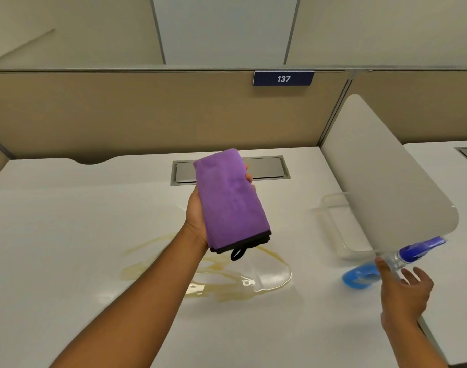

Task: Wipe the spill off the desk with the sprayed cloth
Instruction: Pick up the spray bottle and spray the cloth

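Note:
My left hand (197, 216) holds a folded purple cloth (229, 200) with a black edge and loop, raised above the white desk (67, 235). Below it a yellowish spill (227, 280) spreads over the desk's middle, partly clear and shiny at the right. My right hand (404, 290) is at the right with its fingers spread, just beside a spray bottle (386, 264) of blue liquid that lies tilted and blurred. The fingers touch or nearly touch the bottle; I cannot tell which.
A clear plastic tray (335, 227) sits at the right under a white side divider (380, 176). A grey cable hatch (266, 168) is set into the desk's back. A beige partition (121, 110) with a sign "137" stands behind.

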{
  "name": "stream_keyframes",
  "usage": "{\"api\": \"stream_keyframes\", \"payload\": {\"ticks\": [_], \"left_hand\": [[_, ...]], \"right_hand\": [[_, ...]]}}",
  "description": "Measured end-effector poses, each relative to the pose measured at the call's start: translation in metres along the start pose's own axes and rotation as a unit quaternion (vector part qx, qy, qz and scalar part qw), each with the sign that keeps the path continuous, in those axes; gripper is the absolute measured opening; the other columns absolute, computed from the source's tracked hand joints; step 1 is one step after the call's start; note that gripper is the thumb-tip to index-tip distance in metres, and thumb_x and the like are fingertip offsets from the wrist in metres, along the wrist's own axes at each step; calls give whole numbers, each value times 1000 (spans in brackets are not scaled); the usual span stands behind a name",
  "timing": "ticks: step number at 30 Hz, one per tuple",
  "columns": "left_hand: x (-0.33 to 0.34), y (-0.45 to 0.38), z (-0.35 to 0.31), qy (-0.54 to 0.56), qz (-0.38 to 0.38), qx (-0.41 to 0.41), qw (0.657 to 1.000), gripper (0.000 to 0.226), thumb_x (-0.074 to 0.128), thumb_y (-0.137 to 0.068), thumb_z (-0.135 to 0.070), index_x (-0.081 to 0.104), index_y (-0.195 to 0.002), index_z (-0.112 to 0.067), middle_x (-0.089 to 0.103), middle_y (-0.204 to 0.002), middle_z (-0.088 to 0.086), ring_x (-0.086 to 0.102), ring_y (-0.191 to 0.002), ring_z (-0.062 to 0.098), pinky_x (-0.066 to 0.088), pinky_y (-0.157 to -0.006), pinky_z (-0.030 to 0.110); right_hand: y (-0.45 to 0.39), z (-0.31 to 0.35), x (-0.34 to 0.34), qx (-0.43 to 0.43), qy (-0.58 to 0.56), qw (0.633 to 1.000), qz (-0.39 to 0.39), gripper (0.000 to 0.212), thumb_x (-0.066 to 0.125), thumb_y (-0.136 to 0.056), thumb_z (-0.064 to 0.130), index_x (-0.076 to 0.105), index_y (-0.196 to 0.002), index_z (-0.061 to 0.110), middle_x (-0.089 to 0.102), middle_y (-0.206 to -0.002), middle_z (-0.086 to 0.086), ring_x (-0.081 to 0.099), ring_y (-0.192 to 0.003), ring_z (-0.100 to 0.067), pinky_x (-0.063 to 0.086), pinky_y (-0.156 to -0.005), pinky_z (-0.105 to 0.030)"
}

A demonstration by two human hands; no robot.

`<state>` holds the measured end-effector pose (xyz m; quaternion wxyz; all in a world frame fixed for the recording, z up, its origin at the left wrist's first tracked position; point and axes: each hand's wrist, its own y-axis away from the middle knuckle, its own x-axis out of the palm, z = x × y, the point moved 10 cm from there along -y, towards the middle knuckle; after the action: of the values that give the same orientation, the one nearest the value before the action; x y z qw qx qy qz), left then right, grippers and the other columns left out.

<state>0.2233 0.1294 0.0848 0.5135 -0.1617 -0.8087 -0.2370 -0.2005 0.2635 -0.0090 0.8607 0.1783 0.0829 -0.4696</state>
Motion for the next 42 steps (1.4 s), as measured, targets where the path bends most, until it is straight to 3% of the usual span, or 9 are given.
{"api": "stream_keyframes", "payload": {"ticks": [3,9,14,18,22,25,29,35,42], "left_hand": [[2,-1,4,-23,26,-6,999,77,41,-101,-79,59,-145,-19,63,-123,12,52,-142,44,27,-124,73],[-15,-9,3,-45,30,-25,998,88,25,-99,-85,54,-153,-22,63,-120,15,66,-95,29,41,-99,51],[-22,-12,4,-43,42,-39,997,93,24,-96,-89,57,-147,-18,64,-103,10,60,-92,26,41,-99,51],[-25,-14,-3,-44,57,-38,997,93,29,-95,-88,55,-148,-17,63,-108,13,59,-97,30,43,-104,57],[-27,-15,-12,-50,55,-43,996,95,30,-93,-91,59,-144,-16,62,-109,14,59,-96,32,45,-103,57],[-27,-14,-18,-57,62,-47,995,96,30,-92,-92,59,-144,-17,61,-109,14,57,-96,32,43,-102,57],[-28,-12,-29,-58,71,-40,995,98,34,-88,-95,60,-144,-19,61,-108,13,55,-96,31,43,-102,57],[-46,-6,-44,-53,61,-22,996,101,31,-91,-95,60,-146,-16,66,-110,16,64,-96,32,46,-101,57],[-67,6,-81,-93,-43,68,992,88,34,-101,-83,76,-135,-14,77,-127,9,70,-101,25,57,-90,43]], "right_hand": [[-2,4,4,-26,21,999,6,76,87,-84,43,52,-145,15,66,-143,-14,64,-130,-37,49,-110,-47],[-3,11,16,-81,38,995,43,58,76,-96,35,52,-144,12,64,-145,-16,61,-134,-39,45,-109,-45],[6,21,26,-141,56,986,71,53,63,-105,37,46,-147,9,60,-144,-21,59,-133,-44,47,-108,-49],[40,63,32,-219,6,970,109,30,55,-107,37,46,-134,47,57,-135,-12,62,-120,-24,52,-94,-15],[87,115,57,-262,21,944,197,54,63,-104,10,43,-123,56,73,-108,24,71,-103,-5,52,-88,-4],[129,146,84,-285,26,916,280,63,59,-95,-10,48,-117,48,77,-94,20,76,-91,-5,59,-79,-11],[191,156,128,-240,-51,882,403,39,53,-83,12,55,-120,24,68,-93,-9,75,-77,-28,63,-76,-40],[262,156,184,-207,36,842,498,42,59,-81,41,54,-120,28,74,-75,5,78,-70,-21,62,-64,-22],[309,155,222,-167,107,764,614,44,67,-62,52,70,-100,29,80,-81,2,81,-75,-21,67,-73,-29]]}}
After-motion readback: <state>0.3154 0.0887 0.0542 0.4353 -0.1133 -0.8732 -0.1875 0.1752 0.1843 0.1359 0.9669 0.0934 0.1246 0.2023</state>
